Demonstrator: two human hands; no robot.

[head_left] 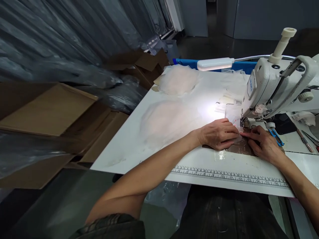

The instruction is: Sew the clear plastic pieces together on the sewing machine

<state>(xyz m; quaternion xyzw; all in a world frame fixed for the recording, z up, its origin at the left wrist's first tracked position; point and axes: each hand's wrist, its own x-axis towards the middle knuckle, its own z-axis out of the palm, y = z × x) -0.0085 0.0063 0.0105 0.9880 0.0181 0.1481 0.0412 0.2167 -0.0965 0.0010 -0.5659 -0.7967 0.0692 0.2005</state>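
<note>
A small piece of sheer pale fabric (238, 135) lies at the presser foot (243, 122) of a white sewing machine (258, 88). My left hand (218, 134) is closed on the fabric's left side, its fingers bent and pressed together. From the right, my right hand (265, 144) holds the fabric's edge at the fingertips, with the index finger stretched toward the needle area. The fingertips of both hands nearly meet just in front of the foot. Exactly how the fabric sits under the needle is too small to make out.
Two piles of sheer pale fabric, a near one (166, 121) and a far one (178, 79), lie on the white table (119, 151). Right of the machine foot are a blue thread snipper (276, 136), a dark phone (285, 124) and scissors (311, 136). Cardboard boxes (47, 109) stand left.
</note>
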